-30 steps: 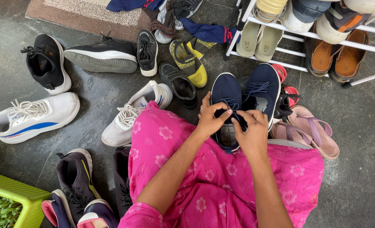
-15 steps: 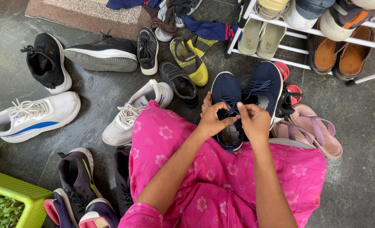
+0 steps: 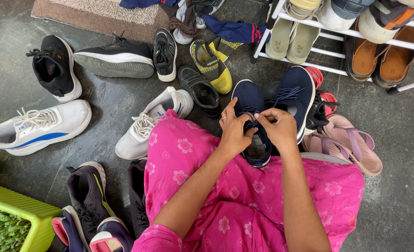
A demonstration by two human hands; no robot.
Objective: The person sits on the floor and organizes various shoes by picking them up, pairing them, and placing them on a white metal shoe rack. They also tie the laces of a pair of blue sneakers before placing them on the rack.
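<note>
Head cam, looking straight down: both hands meet at centre frame over a navy shoe (image 3: 251, 100) that sits just past the pink floral lap (image 3: 244, 196). The left hand (image 3: 233, 130) has its grip pinched closed on the navy lace (image 3: 250, 122), and the right hand (image 3: 278, 127) is pinched closed on the same lace from the other side, fingertips of the two hands almost touching over the shoe's tongue. There's a ring on one left finger. The matching second navy shoe (image 3: 294, 95) lies just to the right of the first, its lace loose on top. Further right, a pair of pink sandals (image 3: 349, 147) rests on the grey stone floor (image 3: 398, 140), with a red-and-black sandal (image 3: 320, 105) tucked between them and the navy pair. Upper right is a white rack (image 3: 337, 32) loaded with tan and brown sandals. Left of the lap is a white sneaker (image 3: 146, 123), and another white one with a blue stripe (image 3: 36, 128) at the left edge. Upper left has black sneakers (image 3: 55, 67) near a brown mat (image 3: 99, 16); a yellow shoe (image 3: 211, 65) sits top centre. Bottom left corner shows a green crate (image 3: 18, 210) of greens, with dark sneakers (image 3: 85, 191) beside it.
</note>
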